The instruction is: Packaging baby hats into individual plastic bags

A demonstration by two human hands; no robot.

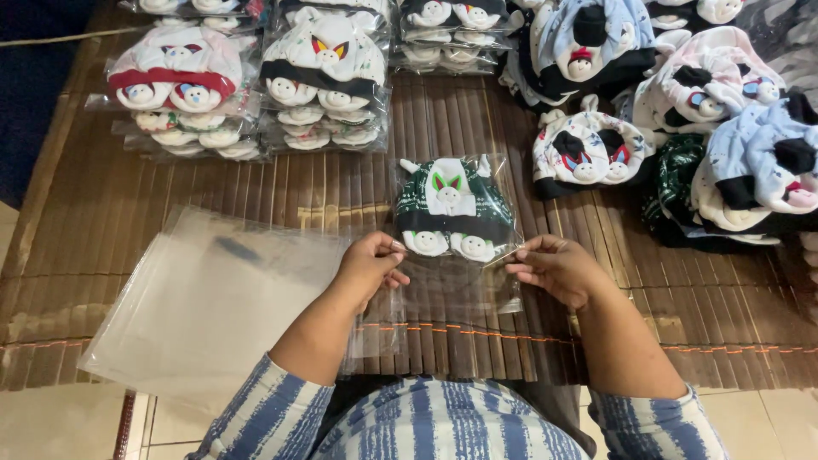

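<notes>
On a brown slatted bamboo mat [358,183], stitched across with an orange thread, lies a clear plastic bag [456,230] holding a dark green baby set with white animal faces; it sits at the middle of the mat, straight ahead of the person; the left hand [371,266] pinches the bag's lower left edge with curled fingers, and the right hand [558,268] pinches its lower right edge the same way; just beside the left forearm rests a stack of empty clear bags [204,307], overhanging the mat's near edge onto pale floor tiles [51,422]; farther off, two piles of bagged sets [256,81] stand side by side at the mat's far left; to the right, unbagged sets [682,102] in blue, white and black lie heaped together.
</notes>
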